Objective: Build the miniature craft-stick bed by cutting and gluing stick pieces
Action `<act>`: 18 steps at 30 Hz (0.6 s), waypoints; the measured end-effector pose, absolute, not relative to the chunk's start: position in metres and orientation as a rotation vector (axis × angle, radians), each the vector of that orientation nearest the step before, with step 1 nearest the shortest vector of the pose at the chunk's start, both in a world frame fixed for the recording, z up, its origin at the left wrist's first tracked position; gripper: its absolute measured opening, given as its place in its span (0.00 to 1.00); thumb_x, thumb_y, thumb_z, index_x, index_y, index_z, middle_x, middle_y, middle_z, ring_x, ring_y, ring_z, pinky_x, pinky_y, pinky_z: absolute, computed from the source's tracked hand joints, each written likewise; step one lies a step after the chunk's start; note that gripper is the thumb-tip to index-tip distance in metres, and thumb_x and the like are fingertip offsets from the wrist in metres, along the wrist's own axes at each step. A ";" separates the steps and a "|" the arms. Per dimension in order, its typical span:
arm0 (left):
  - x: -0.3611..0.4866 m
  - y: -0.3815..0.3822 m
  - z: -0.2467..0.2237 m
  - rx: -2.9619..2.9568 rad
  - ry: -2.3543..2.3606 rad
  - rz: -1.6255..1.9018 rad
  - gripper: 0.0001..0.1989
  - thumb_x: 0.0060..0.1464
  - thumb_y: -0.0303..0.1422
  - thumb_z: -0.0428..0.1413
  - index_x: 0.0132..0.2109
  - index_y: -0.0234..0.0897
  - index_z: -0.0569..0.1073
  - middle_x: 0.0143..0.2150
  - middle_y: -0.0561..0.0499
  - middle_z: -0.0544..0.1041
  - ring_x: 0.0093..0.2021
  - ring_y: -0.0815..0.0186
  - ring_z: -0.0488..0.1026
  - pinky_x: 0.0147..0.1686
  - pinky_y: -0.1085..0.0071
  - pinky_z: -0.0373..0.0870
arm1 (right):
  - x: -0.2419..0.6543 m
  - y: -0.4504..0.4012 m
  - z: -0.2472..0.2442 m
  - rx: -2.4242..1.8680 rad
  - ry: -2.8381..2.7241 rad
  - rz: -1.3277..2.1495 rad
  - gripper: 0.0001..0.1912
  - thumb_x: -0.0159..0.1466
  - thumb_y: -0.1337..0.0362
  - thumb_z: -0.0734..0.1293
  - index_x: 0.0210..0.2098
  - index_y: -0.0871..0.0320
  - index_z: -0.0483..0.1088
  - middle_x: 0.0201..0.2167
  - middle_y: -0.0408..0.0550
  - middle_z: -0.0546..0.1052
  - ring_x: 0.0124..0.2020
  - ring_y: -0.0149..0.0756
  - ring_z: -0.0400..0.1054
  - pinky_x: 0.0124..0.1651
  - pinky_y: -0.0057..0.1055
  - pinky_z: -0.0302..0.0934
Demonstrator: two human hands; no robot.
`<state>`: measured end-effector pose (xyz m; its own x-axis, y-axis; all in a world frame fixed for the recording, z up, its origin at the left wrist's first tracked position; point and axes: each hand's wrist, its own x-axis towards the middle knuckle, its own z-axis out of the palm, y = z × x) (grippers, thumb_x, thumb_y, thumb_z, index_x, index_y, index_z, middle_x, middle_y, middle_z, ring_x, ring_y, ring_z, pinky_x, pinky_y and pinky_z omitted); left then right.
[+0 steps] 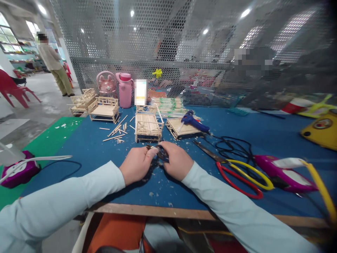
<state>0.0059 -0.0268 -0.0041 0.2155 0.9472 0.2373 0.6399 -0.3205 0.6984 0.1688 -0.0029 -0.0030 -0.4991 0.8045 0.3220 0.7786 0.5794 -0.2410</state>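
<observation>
Both hands meet over the blue table, in front of a small wooden-stick bed frame [149, 123]. My right hand [177, 160] is closed around a small dark tool [162, 153], perhaps clippers or pliers. My left hand [137, 162] has its fingers pinched close to the tool's tip; what they hold is too small to make out. Loose cut sticks [117, 130] lie left of the frame. To the right, a blue glue gun [195, 122] rests on a flat stick panel [179, 128].
Scissors with red and yellow handles [244, 175] lie right of my hands, near a black cable and a purple power strip [285, 174]. Stick benches [104, 109] and a pink bottle [125, 91] stand behind. A person [52, 63] stands far left.
</observation>
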 end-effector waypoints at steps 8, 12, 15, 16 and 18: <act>0.006 -0.021 -0.006 2.081 1.519 0.883 0.23 0.59 0.42 0.39 0.20 0.36 0.62 0.19 0.52 0.65 0.21 0.70 0.59 0.24 0.72 0.48 | 0.163 -0.003 -0.008 -1.434 -2.391 -0.072 0.16 0.47 0.73 0.60 0.37 0.62 0.64 0.35 0.57 0.73 0.38 0.44 0.65 0.43 0.37 0.58; 0.006 -0.020 -0.007 2.081 1.536 0.878 0.23 0.59 0.42 0.39 0.20 0.36 0.63 0.19 0.52 0.66 0.22 0.69 0.60 0.24 0.72 0.49 | 0.162 -0.003 -0.010 -1.448 -2.370 -0.137 0.15 0.47 0.72 0.60 0.37 0.63 0.64 0.35 0.59 0.72 0.37 0.46 0.65 0.42 0.38 0.58; 0.005 -0.019 -0.007 2.081 1.533 0.870 0.23 0.59 0.42 0.39 0.21 0.36 0.63 0.20 0.52 0.66 0.22 0.69 0.61 0.25 0.72 0.50 | 0.160 -0.004 -0.010 -1.489 -2.378 -0.179 0.15 0.47 0.72 0.60 0.36 0.63 0.65 0.34 0.59 0.72 0.36 0.46 0.65 0.41 0.37 0.57; 0.005 -0.019 -0.007 2.080 1.532 0.870 0.23 0.59 0.42 0.40 0.21 0.36 0.63 0.19 0.52 0.66 0.22 0.69 0.61 0.25 0.72 0.50 | 0.160 -0.004 -0.010 -1.509 -2.379 -0.192 0.14 0.47 0.72 0.60 0.36 0.63 0.65 0.34 0.59 0.72 0.36 0.46 0.65 0.41 0.37 0.57; 0.005 -0.018 -0.007 2.070 1.532 0.878 0.23 0.59 0.42 0.40 0.21 0.36 0.62 0.19 0.52 0.65 0.22 0.69 0.60 0.25 0.72 0.50 | 0.160 -0.004 -0.009 -1.537 -2.379 -0.194 0.14 0.48 0.72 0.60 0.35 0.63 0.65 0.33 0.59 0.72 0.36 0.46 0.65 0.41 0.36 0.57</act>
